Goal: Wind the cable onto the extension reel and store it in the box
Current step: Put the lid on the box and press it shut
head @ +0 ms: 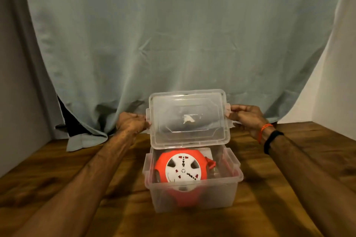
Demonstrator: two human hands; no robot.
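A red extension reel (183, 167) with a round white socket face lies inside the clear plastic box (194, 198) at the middle of the wooden table. Its red plug (211, 162) sticks out at the reel's right side; no loose cable shows. The clear lid (188, 117) stands tilted above the box's far edge. My left hand (131, 122) grips the lid's left edge at its clip. My right hand (246, 116) grips the right edge at the other clip.
The wooden table (67, 179) spreads to both sides of the box. A grey-green curtain (173, 34) hangs close behind and its hem rests on the table at the back left. A pale wall stands at the right.
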